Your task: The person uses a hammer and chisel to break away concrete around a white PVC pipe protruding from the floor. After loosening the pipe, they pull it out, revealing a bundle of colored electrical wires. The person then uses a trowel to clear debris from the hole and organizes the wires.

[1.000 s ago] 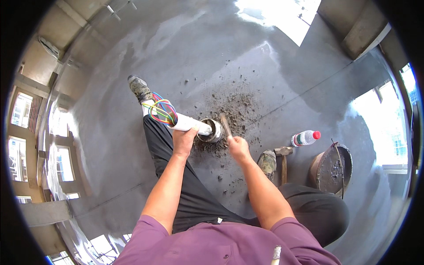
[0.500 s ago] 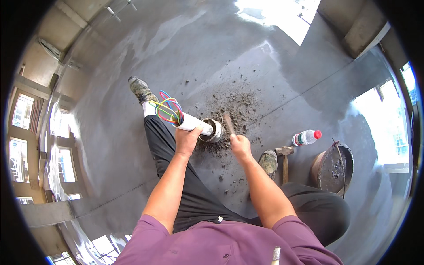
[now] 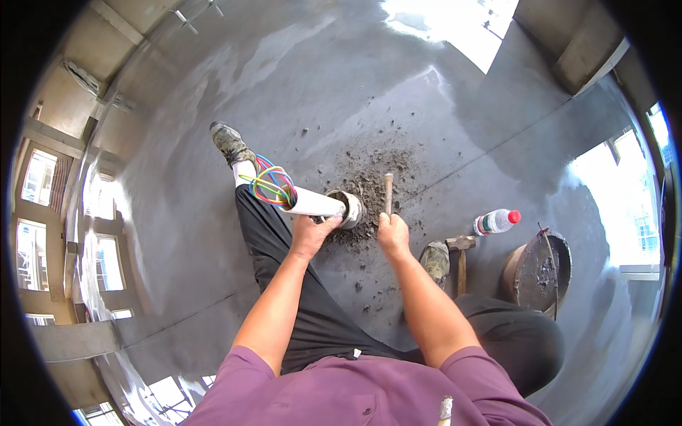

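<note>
My left hand is closed around the lower part of a white plastic pipe, its thumb stretched toward the pipe's foot. Looped red, blue, yellow and green wires stick out of the upper end. The lower end sits in a wider, dirt-smeared round collar among loose grey rubble. To the right of the collar, my right hand grips a short brownish metal bar, perhaps a chisel, pointing away from me. The bar is apart from the pipe and collar.
A hammer with a wooden handle lies beside my right shoe. Farther right are a plastic bottle with a red cap and a dirty bucket holding grey material. My left leg stretches out under the pipe.
The bar in my right hand has swung from leaning left over the rubble to nearly straight ahead, farther from the collar. My left hand has shifted slightly right and down on the pipe.
</note>
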A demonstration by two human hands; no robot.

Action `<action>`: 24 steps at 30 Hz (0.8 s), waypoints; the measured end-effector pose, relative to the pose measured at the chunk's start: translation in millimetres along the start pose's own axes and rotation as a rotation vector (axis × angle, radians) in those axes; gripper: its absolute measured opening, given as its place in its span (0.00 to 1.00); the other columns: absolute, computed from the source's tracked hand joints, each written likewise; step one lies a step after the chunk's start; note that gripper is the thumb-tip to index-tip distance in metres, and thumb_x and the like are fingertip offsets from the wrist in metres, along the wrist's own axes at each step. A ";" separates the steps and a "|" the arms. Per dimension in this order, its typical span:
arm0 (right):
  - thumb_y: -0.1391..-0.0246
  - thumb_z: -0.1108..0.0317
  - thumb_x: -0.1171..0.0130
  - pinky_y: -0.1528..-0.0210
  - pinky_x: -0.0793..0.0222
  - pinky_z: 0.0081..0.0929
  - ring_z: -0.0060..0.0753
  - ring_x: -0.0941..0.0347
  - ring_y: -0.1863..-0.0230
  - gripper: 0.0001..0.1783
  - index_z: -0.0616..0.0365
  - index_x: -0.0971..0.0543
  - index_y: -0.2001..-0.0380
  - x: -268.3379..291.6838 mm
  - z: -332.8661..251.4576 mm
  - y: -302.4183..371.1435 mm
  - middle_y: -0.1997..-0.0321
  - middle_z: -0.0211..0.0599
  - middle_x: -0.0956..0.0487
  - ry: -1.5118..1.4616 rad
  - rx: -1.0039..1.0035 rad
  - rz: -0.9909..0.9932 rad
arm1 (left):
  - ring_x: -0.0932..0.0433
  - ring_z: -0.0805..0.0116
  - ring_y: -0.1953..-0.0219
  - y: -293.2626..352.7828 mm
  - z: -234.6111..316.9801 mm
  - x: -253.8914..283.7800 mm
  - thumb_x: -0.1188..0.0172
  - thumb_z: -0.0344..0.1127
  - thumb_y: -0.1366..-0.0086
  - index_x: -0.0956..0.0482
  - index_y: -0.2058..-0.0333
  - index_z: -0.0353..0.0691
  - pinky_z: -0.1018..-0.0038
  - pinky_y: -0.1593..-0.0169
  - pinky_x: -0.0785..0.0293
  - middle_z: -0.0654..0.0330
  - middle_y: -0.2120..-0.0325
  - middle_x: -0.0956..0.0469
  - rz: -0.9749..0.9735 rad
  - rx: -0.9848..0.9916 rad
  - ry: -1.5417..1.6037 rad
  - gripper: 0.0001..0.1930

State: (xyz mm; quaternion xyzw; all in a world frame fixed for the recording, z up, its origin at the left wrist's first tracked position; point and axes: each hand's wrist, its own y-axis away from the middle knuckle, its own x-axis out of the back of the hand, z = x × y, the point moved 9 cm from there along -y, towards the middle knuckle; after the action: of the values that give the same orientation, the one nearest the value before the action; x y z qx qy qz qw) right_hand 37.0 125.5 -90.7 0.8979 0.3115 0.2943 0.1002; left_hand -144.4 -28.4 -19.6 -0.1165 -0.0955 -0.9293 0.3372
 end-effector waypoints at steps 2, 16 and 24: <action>0.39 0.52 0.46 0.64 0.29 0.42 0.45 0.23 0.72 0.24 0.66 0.21 0.74 -7.4 -3.4 -5.6 0.77 0.51 0.22 0.217 0.150 -0.174 | 0.25 0.62 0.45 3.0 -14.1 -10.5 0.22 0.34 0.50 0.28 0.44 0.34 0.66 0.39 0.32 0.55 0.50 0.23 0.033 -0.035 -0.165 0.35; 0.38 0.52 0.47 0.66 0.31 0.43 0.41 0.25 0.74 0.25 0.66 0.24 0.74 21.3 -1.3 -11.0 0.81 0.46 0.25 0.127 0.078 0.100 | 0.21 0.55 0.47 -4.1 -55.7 -26.5 0.24 0.40 0.56 0.22 0.49 0.34 0.66 0.41 0.29 0.50 0.51 0.20 0.253 0.037 -0.311 0.34; 0.37 0.52 0.46 0.68 0.32 0.39 0.33 0.30 0.77 0.24 0.65 0.25 0.76 12.2 3.3 -3.5 0.81 0.39 0.26 -0.033 0.011 0.034 | 0.22 0.53 0.47 3.5 -41.2 -22.9 0.24 0.37 0.57 0.28 0.44 0.35 0.64 0.40 0.30 0.50 0.50 0.21 0.292 0.006 -0.204 0.39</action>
State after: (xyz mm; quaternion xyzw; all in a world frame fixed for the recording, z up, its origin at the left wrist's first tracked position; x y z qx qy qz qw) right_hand 44.9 135.8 -88.9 0.9082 0.2963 0.2797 0.0955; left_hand -131.4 -27.7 -65.1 -0.2216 -0.1139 -0.8535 0.4576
